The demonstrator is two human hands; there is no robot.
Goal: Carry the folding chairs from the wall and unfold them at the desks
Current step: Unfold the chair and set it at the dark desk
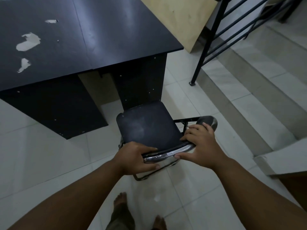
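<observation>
Carried over and seemingly opened out; probably only nudging into place left. No other chairs in sight. Beyond both hands, broad black desk (83, 39), smooth laminate top chipped pale in patches. Between hands and desk, folding chair (147, 128): flat matte padded seat with rounded corners, shiny chrome tube. Left hand (136, 156) curled round tube; right hand (201, 143) spread flat over seat edge.

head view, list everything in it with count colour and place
folding chair: one, black seat, chrome frame, on the floor before the desk
desk: one, black, chipped top, upper left
board: one, pale wood, beyond the desk
railing: one, black, upper right
steps: several, pale tile, right
floor: pale tile
feet: two, bare, bottom centre
left hand: grips the chair's frame
right hand: rests on the seat corner, thumb on the frame
</observation>
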